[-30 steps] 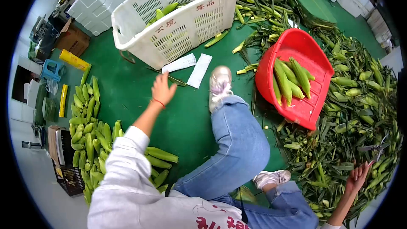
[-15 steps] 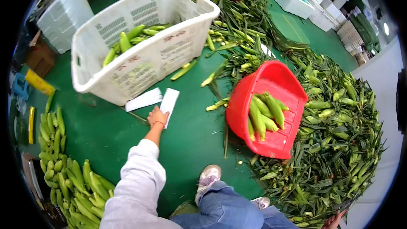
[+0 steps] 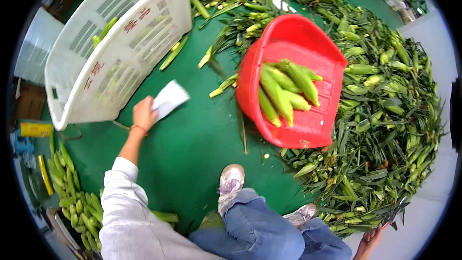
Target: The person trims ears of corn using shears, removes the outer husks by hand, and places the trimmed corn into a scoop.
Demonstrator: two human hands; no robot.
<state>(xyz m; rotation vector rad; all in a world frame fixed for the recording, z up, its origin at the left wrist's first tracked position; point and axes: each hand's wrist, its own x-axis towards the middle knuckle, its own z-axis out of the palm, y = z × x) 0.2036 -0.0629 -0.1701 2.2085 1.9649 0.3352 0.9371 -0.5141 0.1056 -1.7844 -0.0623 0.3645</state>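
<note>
My left hand (image 3: 144,113) is closed on a bundle of white strips (image 3: 170,99), just above the green floor beside the white crate. The bundle's far end is fringed and slightly blurred. At the bottom right edge, my right hand (image 3: 369,240) has its fingers around a thin tool with a red handle (image 3: 386,224) and a greyish blade-like end; its exact kind is unclear. That tool lies against the edge of the husk pile (image 3: 380,154). Several ears of corn (image 3: 284,89) rest in a red plastic scoop-shaped basket (image 3: 332,120) in front of me.
A tall white slotted crate (image 3: 72,110) with corn inside stands at the upper left. More ears of corn (image 3: 79,207) are heaped at the lower left, near a yellow bar (image 3: 45,175). Loose stalks (image 3: 224,85) lie on the green floor (image 3: 202,139). My shoes (image 3: 232,183) are below.
My left hand has lifted the white strips and drawn them left; two bundles lay on the floor before, one outline shows now. The view has shifted, and more of my right hand shows.
</note>
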